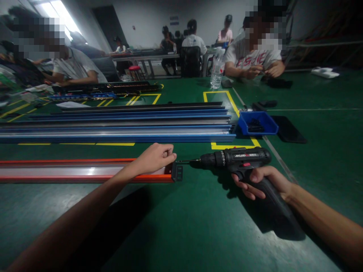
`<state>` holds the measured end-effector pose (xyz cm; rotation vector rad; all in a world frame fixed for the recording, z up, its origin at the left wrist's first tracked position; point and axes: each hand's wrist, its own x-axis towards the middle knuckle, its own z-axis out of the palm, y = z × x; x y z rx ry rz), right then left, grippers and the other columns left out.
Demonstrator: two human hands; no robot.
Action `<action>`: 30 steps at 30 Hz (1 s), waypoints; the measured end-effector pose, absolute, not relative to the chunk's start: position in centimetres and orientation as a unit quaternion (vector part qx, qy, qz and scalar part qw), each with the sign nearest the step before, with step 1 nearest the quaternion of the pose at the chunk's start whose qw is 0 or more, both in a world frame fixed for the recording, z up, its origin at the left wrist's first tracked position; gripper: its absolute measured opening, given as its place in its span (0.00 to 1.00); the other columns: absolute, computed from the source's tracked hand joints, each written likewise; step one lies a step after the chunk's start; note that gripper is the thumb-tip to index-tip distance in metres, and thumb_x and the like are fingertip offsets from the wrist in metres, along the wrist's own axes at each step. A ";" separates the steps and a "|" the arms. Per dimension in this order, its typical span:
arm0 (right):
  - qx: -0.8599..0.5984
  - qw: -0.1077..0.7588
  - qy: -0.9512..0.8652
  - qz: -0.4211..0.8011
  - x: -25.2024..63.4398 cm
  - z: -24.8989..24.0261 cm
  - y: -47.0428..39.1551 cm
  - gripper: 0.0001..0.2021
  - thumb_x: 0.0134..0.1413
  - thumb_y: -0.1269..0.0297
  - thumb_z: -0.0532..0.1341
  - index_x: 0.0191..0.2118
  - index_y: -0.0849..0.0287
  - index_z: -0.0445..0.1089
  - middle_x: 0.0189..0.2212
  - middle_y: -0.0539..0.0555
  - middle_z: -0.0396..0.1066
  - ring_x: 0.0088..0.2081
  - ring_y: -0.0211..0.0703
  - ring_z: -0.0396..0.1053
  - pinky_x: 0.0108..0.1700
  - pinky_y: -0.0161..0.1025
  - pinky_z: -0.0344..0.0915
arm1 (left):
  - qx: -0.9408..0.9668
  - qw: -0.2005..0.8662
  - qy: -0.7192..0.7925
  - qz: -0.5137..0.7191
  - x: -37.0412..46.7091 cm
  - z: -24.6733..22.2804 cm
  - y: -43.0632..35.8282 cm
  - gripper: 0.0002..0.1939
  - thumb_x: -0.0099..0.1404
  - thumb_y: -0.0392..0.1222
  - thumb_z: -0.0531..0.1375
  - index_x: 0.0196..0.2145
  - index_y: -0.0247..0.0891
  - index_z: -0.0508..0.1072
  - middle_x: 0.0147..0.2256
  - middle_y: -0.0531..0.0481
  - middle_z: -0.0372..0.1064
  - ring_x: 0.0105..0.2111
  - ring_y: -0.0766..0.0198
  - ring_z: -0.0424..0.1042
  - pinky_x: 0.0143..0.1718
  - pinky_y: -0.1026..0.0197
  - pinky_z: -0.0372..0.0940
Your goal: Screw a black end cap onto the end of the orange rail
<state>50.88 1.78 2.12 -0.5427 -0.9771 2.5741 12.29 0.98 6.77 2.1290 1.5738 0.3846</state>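
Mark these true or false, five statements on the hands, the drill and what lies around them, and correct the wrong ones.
1. The right hand holds the black power drill. True.
2. The left hand is on the blue rails. False: the left hand is at the near end of the orange-edged rail, by its black end bracket.
3. The drill bit points toward that bracketed end. True.
4. The blue bin is empty. False: small dark items lie in the bin.
5. The clear plastic bottle stands upright. True.
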 end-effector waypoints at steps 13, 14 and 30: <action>-0.167 0.169 -0.327 0.915 50.8 1.7 1.6 0.18 0.51 0.70 0.61 0.48 0.73 0.76 0.34 0.57 0.77 0.20 0.30 0.69 0.36 0.33 0.76 | 0.823 0.141 0.545 0.072 12.1 6.3 1.1 0.19 0.75 0.51 0.49 0.27 0.41 0.64 0.24 0.54 0.63 0.24 0.64 0.60 0.29 0.59 0.46; -0.163 0.171 -0.328 0.915 50.8 1.6 1.6 0.18 0.52 0.71 0.61 0.48 0.73 0.76 0.34 0.57 0.77 0.20 0.30 0.69 0.37 0.33 0.75 | 0.830 0.129 0.539 0.058 12.0 6.3 1.1 0.20 0.75 0.51 0.48 0.28 0.40 0.65 0.25 0.52 0.66 0.26 0.63 0.62 0.29 0.59 0.47; -0.182 0.162 -0.340 0.908 50.7 1.9 1.9 0.18 0.57 0.68 0.62 0.49 0.74 0.79 0.33 0.60 0.79 0.20 0.31 0.71 0.35 0.32 0.75 | 0.875 0.052 0.481 0.017 11.7 5.5 1.3 0.23 0.79 0.49 0.42 0.34 0.40 0.70 0.33 0.48 0.75 0.31 0.59 0.72 0.30 0.58 0.53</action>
